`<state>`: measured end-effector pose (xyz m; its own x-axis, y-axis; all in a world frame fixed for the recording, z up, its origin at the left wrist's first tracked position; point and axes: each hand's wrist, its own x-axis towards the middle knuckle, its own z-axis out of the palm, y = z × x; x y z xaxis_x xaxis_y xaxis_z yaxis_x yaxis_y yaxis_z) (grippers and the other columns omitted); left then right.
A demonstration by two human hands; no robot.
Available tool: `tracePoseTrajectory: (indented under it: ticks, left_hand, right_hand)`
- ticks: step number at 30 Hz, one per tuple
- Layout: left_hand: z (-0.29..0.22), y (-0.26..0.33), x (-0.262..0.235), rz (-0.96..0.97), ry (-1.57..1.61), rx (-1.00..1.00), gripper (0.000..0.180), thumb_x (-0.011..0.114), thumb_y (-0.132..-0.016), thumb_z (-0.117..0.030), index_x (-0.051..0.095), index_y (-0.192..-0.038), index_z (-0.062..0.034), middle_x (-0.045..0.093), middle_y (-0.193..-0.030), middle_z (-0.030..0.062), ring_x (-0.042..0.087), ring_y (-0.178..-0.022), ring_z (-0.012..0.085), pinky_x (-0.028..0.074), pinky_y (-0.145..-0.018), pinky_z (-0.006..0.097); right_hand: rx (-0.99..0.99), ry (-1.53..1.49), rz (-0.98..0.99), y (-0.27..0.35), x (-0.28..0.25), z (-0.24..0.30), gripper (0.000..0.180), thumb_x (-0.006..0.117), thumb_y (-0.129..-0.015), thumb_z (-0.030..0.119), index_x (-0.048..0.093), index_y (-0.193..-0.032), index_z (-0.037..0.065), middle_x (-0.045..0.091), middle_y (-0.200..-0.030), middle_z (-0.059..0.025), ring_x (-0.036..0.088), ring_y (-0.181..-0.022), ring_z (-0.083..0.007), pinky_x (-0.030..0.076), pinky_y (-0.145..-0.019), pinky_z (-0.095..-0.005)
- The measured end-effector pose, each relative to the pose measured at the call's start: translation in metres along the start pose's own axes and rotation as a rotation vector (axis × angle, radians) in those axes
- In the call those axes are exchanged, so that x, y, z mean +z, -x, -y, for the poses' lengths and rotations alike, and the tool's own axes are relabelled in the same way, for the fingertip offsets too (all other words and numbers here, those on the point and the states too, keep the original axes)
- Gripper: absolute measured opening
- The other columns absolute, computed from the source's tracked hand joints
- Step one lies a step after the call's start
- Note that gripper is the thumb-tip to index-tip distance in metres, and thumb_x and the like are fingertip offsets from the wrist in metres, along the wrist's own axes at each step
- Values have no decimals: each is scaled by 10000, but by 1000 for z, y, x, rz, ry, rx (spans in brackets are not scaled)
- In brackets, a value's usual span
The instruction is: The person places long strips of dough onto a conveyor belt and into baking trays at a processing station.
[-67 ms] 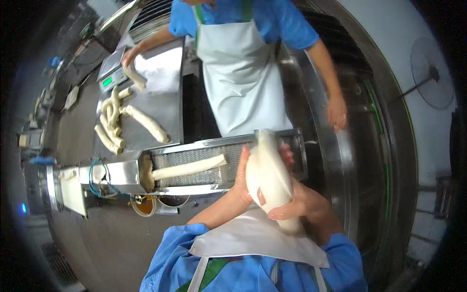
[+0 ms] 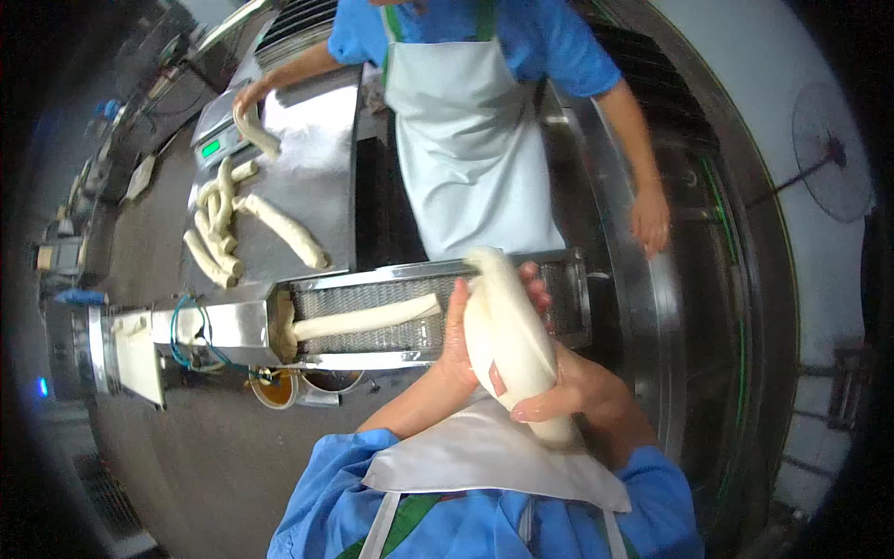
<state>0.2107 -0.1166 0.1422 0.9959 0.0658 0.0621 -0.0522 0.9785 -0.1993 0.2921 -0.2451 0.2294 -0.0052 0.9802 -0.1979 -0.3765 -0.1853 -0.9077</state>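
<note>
while the long white dough log (image 2: 510,340) is held upright and slightly tilted between both hands, just above the near edge of the metal mesh conveyor (image 2: 391,317), the handling would go best with even, gentle pressure, so that the soft mass is not pinched thin or torn, and with its weight carried along its length rather than at one spot. the left hand (image 2: 463,340) lies along the dough's left side, fingers (image 2: 533,284) curled round behind its upper part, closed on it. the right hand (image 2: 568,391) clasps the lower part from the right, fingers (image 2: 526,410) wrapped across the front, firmly closed on the dough; its bottom end shows just below that hand, over the white apron (image 2: 484,456). a second, thinner dough rope (image 2: 368,319) lies flat on the mesh, well to the left of the held piece and apart from it. beyond the conveyor, another person in a blue shirt and white apron (image 2: 470,140) stands facing, one hand (image 2: 250,98) on a piece of dough over a steel tabletop (image 2: 317,177) where several dough ropes (image 2: 219,228) lie in a loose heap, the other hand (image 2: 650,219) hanging free.
</note>
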Motion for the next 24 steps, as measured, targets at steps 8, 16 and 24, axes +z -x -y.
tracePoseTrajectory:
  ticks: [8,16,24]
  left_hand:
    - [-55,57,16,-294,-387,591,684,676,-710,-127,424,-1344,-78,560,-1222,166,507,-1212,329,395,-1080,481]
    - [-86,115,36,-492,-527,932,652,612,-655,-79,443,-1282,-19,574,-1126,187,539,-1138,329,393,-1068,475]
    - [-82,154,42,-566,-510,1106,621,608,-647,-91,474,-1245,11,592,-1087,169,574,-1082,307,417,-1062,429]
  right_hand:
    - [300,-324,127,-71,-11,-27,562,729,-731,125,557,-1253,8,612,-1003,-92,611,-850,-167,497,-773,-281]
    - [233,-92,-29,-135,-57,-115,538,690,-842,214,508,-1300,-1,547,-1268,-148,564,-1125,-228,490,-929,-337]
    - [-55,1461,-147,-140,-73,-189,487,698,-744,89,565,-1210,44,554,-1147,-164,495,-1148,-343,367,-1002,-458]
